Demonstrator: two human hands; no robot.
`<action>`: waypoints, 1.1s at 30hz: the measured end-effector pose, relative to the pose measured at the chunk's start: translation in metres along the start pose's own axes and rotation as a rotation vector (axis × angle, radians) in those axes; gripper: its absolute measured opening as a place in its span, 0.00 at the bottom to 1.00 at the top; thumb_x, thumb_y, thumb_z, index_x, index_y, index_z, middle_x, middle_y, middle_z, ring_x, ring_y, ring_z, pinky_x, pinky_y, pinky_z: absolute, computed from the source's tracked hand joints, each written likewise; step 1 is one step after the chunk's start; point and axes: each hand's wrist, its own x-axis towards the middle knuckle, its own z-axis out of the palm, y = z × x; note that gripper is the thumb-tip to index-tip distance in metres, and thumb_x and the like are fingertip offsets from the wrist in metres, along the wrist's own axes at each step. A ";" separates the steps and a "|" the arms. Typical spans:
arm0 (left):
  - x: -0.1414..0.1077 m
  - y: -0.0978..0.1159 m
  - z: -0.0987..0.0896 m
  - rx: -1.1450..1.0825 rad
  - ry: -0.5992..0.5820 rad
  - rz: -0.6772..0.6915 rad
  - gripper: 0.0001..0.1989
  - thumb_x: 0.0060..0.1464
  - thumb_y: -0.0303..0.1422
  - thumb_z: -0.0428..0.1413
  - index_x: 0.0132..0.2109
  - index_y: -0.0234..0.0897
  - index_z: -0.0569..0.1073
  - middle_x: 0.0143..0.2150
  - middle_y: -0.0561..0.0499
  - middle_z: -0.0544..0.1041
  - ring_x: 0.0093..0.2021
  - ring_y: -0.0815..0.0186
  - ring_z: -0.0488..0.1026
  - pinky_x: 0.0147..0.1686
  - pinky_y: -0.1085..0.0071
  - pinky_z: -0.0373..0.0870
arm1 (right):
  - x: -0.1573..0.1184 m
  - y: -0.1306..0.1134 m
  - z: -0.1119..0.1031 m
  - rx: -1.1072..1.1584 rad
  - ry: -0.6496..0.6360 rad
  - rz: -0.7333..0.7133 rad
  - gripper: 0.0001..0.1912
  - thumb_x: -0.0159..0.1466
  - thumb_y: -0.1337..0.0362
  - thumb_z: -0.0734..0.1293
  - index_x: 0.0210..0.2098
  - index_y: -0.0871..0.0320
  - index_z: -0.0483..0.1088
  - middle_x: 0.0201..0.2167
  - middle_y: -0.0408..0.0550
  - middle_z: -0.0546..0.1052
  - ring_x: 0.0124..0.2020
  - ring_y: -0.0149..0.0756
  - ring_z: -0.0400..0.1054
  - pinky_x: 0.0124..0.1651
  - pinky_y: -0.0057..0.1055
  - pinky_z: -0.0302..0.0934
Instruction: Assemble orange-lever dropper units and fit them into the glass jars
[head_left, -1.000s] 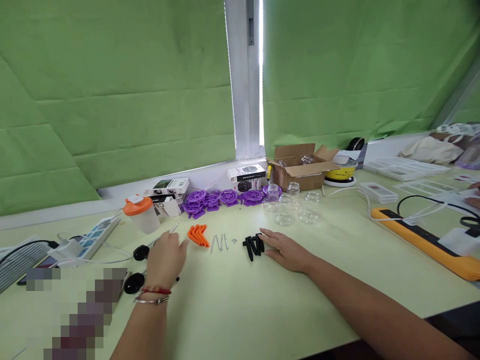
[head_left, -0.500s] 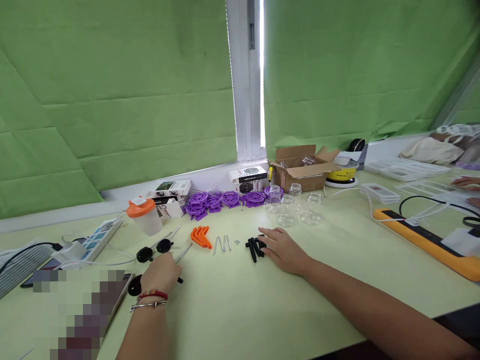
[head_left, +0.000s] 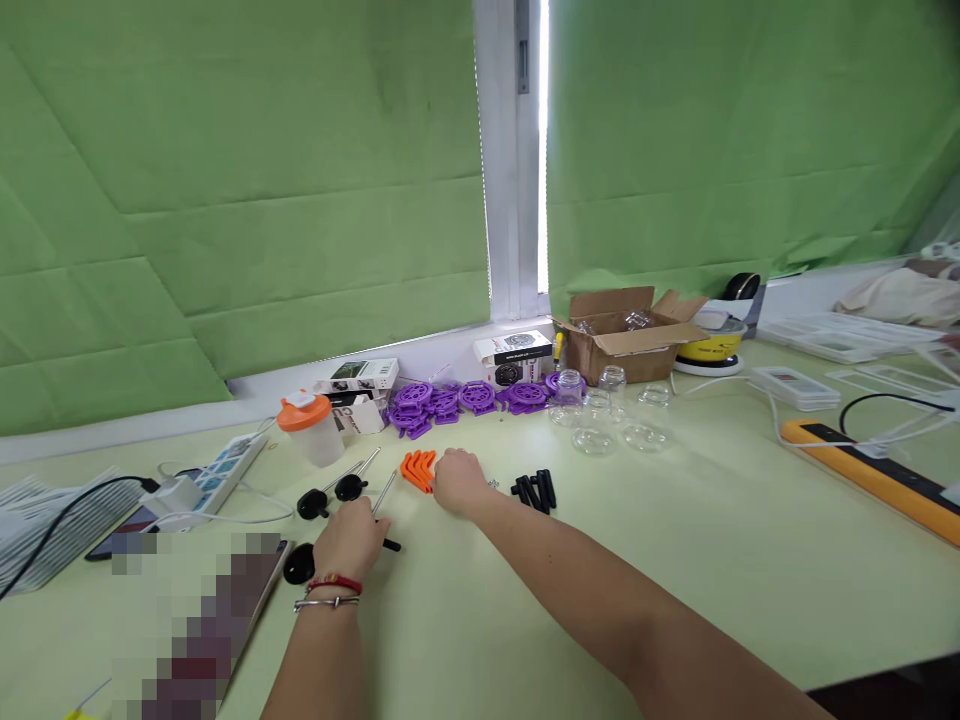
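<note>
My left hand [head_left: 351, 540] is closed low over the table, and a short black rod-like part [head_left: 391, 545] sticks out from under its fingers. Beside it lie black round-headed pieces [head_left: 312, 503] with thin metal shafts, and another black disc [head_left: 299, 564] is by the wrist. My right hand [head_left: 459, 483] is curled down just right of the orange bent pieces [head_left: 418, 470]. It covers the spot of the slim metal pins, so its fingertips are hidden. Right of that hand lie several black T-shaped parts [head_left: 534, 491]. Tiny metal bits [head_left: 493, 484] show near its edge.
Purple wheel-like parts [head_left: 478, 397] line the back, before small printed boxes [head_left: 514, 358]. Clear jars [head_left: 569, 387] stand near a cardboard box [head_left: 634, 345]. At left are an orange-lidded cup [head_left: 311, 430] and a power strip [head_left: 225, 478]; an orange-black strip [head_left: 870, 480] is at right.
My right hand has moved left, from the black T-shaped parts to the metal pins, and covers them. My left hand stays by the black round-headed pieces. The view has shifted slightly.
</note>
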 end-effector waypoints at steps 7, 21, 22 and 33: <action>-0.001 0.007 -0.001 -0.064 0.035 0.034 0.12 0.55 0.39 0.46 0.36 0.35 0.68 0.38 0.38 0.77 0.41 0.50 0.75 0.33 0.63 0.65 | 0.007 0.002 0.012 0.072 -0.011 0.112 0.11 0.60 0.63 0.62 0.37 0.63 0.74 0.40 0.58 0.76 0.44 0.46 0.69 0.47 0.38 0.58; 0.002 0.019 0.011 -0.515 0.192 0.152 0.11 0.54 0.42 0.49 0.37 0.39 0.64 0.25 0.55 0.68 0.25 0.65 0.66 0.26 0.73 0.58 | -0.015 0.026 -0.031 0.578 0.045 0.195 0.08 0.64 0.63 0.60 0.34 0.60 0.68 0.28 0.49 0.75 0.26 0.31 0.67 0.28 0.27 0.56; 0.001 0.022 0.012 -0.617 0.200 0.185 0.11 0.53 0.42 0.50 0.35 0.39 0.65 0.24 0.56 0.66 0.25 0.66 0.65 0.25 0.73 0.58 | -0.020 0.036 -0.037 0.638 0.040 0.199 0.10 0.65 0.62 0.58 0.35 0.60 0.67 0.28 0.48 0.75 0.23 0.29 0.65 0.27 0.26 0.56; -0.032 0.069 0.009 -0.860 -0.178 0.517 0.17 0.58 0.48 0.43 0.32 0.39 0.62 0.28 0.56 0.59 0.26 0.68 0.64 0.27 0.70 0.67 | -0.114 0.116 -0.039 1.906 -0.097 0.242 0.23 0.53 0.70 0.70 0.46 0.57 0.62 0.25 0.39 0.67 0.17 0.19 0.52 0.20 0.20 0.41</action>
